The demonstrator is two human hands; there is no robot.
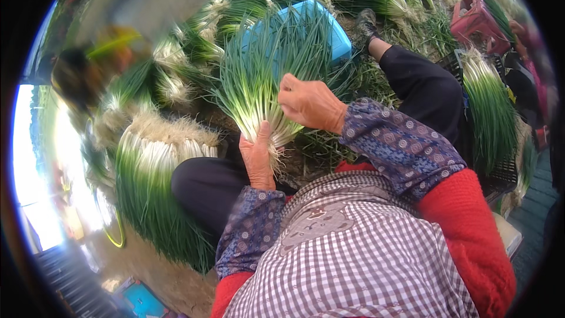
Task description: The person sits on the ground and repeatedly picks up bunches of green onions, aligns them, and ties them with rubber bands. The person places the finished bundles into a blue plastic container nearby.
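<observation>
My left hand point(259, 154) grips a bunch of green onions point(254, 115) near its white root ends, thumb across the front. The green leaves fan out away from me, over a light-blue plastic basin or stool point(340, 39). At the right side of the bunch is my right hand point(309, 101), with curled fingers close to the stalks; whether it pinches a stalk cannot be told. Pale stringy roots hang below my left hand. To the left of my knee, a large stack of green onions point(163, 154) lies with roots towards the top and leaves hanging down.
Loose bunches of green onions point(393, 4) cover the ground ahead. A red plastic stool point(479, 22) stands at upper right, near another person. More green onions point(490, 106) hang over a black crate point(501, 179) on the right. Trimmed leaves litter the ground. A blurred figure is at left.
</observation>
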